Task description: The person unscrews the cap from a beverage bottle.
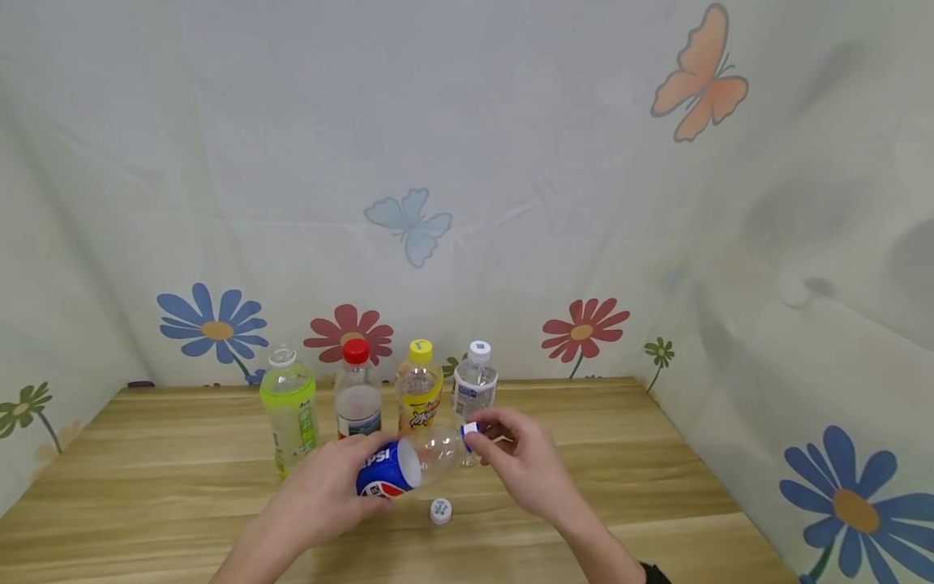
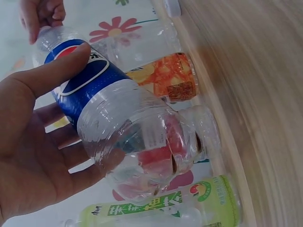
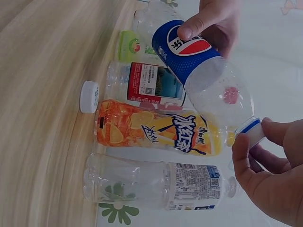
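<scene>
- Blue-labelled bottle (image 1: 387, 470), clasped by the left hand's (image 1: 328, 487) fingers
- Right hand (image 1: 521, 462): fingers pinching its cap (image 1: 471, 430)
- Four upright bottles (image 1: 358, 403) toward the counter's (image 1: 620, 487) back edge, loose cap (image 1: 440, 511) farther from it

I see two bare forearms (image 1: 259, 545) slanting in from the near side, converging. The left hand (image 1: 328, 487) grips, thumb on the near side, fingers set slightly apart on the far side. Over to its right, the right hand (image 1: 524, 461) pinches between thumb and forefinger, the other fingers curled in
</scene>
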Demonstrator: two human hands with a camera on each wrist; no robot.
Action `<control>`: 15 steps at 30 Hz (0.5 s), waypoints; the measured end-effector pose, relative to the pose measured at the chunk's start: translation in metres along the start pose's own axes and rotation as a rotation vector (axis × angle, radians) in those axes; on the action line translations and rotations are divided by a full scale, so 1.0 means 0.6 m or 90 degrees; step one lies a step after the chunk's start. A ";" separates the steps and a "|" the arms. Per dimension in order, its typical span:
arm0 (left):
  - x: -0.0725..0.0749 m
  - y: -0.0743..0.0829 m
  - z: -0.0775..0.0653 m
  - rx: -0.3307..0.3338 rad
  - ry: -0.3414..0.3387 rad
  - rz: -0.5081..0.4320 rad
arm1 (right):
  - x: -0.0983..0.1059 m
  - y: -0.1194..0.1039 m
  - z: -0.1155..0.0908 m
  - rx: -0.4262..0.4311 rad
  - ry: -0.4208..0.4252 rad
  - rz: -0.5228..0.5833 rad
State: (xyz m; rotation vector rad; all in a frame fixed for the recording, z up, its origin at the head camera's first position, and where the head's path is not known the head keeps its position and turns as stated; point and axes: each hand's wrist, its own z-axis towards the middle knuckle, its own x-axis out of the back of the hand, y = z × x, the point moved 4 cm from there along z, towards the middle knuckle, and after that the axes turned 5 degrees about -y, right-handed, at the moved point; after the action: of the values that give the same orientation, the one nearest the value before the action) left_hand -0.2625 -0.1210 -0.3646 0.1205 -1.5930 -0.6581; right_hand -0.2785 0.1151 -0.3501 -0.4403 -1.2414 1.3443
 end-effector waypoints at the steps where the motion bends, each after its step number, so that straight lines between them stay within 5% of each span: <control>1: -0.001 -0.002 0.000 -0.003 0.001 0.000 | -0.001 0.001 0.000 0.004 0.000 -0.005; 15: -0.005 -0.016 0.008 -0.033 0.001 -0.026 | -0.005 -0.007 -0.002 0.106 0.019 -0.056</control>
State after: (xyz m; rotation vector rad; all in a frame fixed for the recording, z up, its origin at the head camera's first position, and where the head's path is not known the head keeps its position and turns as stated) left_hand -0.2693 -0.1257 -0.3718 0.1148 -1.5734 -0.7305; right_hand -0.2749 0.1115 -0.3482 -0.2841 -1.1023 1.3486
